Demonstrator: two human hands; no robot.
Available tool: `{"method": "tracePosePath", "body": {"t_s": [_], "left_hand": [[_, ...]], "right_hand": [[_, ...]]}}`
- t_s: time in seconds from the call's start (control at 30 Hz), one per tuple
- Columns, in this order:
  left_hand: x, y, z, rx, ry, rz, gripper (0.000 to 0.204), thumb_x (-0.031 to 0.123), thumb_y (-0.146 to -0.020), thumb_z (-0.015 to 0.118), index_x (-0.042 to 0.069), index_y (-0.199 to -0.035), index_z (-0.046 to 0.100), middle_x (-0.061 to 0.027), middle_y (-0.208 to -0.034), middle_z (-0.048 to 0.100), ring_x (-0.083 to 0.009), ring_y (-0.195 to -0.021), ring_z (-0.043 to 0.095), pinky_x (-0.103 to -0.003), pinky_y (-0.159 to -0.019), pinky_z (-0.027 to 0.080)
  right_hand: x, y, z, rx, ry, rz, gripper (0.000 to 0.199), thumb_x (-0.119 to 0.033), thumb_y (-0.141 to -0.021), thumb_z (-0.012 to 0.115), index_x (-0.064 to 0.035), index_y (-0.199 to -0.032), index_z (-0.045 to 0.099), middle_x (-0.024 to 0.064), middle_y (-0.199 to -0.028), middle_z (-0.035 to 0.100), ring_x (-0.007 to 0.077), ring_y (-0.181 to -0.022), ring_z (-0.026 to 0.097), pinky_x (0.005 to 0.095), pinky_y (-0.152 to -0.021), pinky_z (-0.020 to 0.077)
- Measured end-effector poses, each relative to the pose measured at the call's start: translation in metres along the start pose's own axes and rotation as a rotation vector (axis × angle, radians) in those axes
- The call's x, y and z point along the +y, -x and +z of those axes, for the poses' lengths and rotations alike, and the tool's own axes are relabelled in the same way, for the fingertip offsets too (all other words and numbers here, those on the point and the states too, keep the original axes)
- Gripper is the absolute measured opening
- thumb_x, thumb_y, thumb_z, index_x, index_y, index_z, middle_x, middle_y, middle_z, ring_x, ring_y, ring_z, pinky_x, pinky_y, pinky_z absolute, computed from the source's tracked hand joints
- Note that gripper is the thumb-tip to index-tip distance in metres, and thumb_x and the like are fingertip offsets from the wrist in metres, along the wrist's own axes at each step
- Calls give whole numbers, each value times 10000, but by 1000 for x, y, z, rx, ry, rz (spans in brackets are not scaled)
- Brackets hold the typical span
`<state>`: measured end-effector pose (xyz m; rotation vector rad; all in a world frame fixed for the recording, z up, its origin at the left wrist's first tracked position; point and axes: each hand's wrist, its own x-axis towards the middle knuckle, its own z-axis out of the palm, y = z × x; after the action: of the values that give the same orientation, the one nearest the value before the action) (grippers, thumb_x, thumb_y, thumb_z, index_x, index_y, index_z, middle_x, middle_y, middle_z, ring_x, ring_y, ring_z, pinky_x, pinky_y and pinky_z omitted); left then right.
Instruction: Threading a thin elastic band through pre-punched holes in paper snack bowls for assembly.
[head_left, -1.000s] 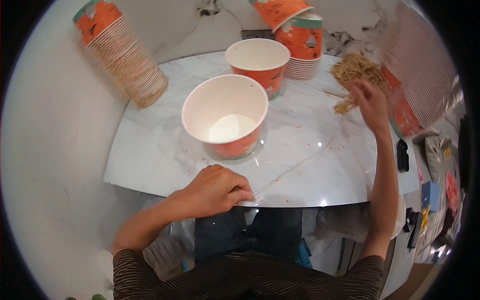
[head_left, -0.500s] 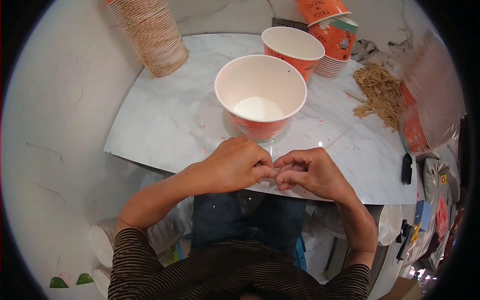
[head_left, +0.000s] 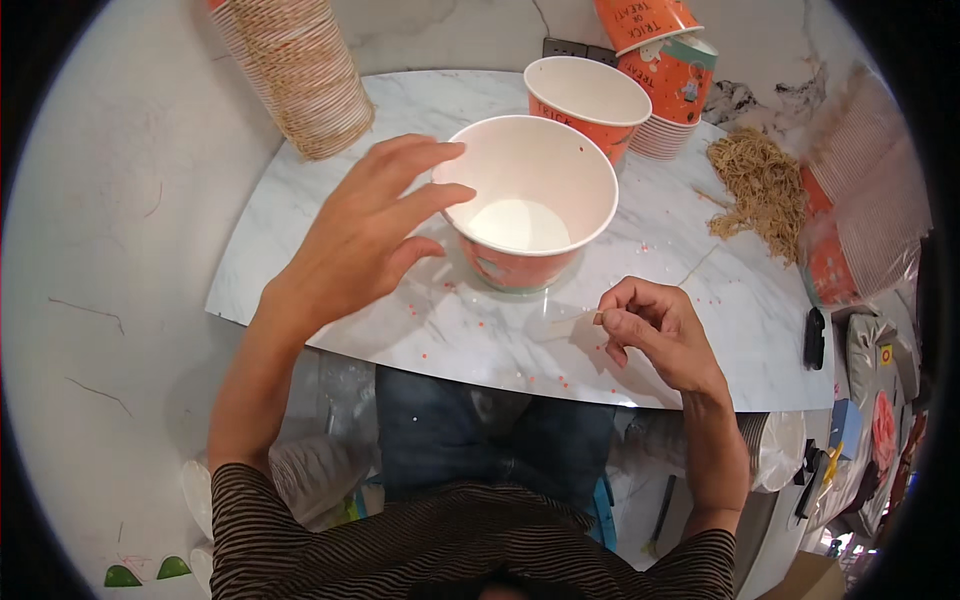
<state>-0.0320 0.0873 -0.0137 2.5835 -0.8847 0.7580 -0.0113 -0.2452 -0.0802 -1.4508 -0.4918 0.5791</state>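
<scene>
Since half a second ago your hands have parted: they met at the near table edge, and now your left hand (head_left: pixel 375 235) has lifted toward the centre of the frame, fingers spread and loose, its fingertips at the rim of the near paper bowl (head_left: pixel 530 200).

Nearest you, at lower right, your right hand (head_left: pixel 655 335) rests over the marble table (head_left: pixel 300 290), thumb and forefinger pressed together on a thin pale straw strand (head_left: pixel 572 320) that juts left from the pinch. Small red specks dot the tabletop around it.

Farther up, the near bowl stands upright at centre and looks empty. Behind it sits a second orange bowl (head_left: pixel 585 100), then a stack of orange cups (head_left: pixel 670 100) at the upper right. A heap of straw-like fibre (head_left: pixel 760 190) lies at right, and a tall sleeve of stacked cups (head_left: pixel 300 80) leans at upper left.

I'd judge the strand could slip from so slight a pinch, and your spread left hand could tip the light bowl if it knocks the rim.
</scene>
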Motion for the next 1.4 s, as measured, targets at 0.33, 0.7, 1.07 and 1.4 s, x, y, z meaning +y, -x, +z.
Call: {"method": "tracePosePath", "body": {"t_s": [0.33,0.7,1.07,1.4], "left_hand": [[16,13,4,-100,20,-131,216,99,-826,836,20,-1001,736,-109,-858,728,-288,-805,689,-364,-805,569],[33,8,14,-67,310,-345,204,82,-820,863,-19,-923,719,-90,-795,751,-128,-677,675,-275,-647,535],[41,3,27,-53,285,-375,360,105,-798,885,46,-1043,627,-45,-741,732,-85,-621,619,-252,-584,464],[43,2,26,-73,271,-376,421,123,-788,889,63,-1121,638,-40,-736,735,-98,-604,615,-257,-578,457]], "right_hand": [[-8,-10,20,260,10,67,191,-199,-975,751,-12,-993,788,-56,-695,625,4,-535,432,198,-478,344],[2,-29,73,474,218,-365,95,-56,-925,756,23,-973,778,-125,-606,433,-20,-551,328,215,-496,223],[14,-35,73,424,312,-403,100,-57,-904,752,20,-965,770,-74,-574,477,-1,-534,353,232,-475,272],[14,-40,75,410,328,-392,121,-76,-918,744,15,-989,778,-70,-572,494,1,-539,372,229,-476,286]]}}
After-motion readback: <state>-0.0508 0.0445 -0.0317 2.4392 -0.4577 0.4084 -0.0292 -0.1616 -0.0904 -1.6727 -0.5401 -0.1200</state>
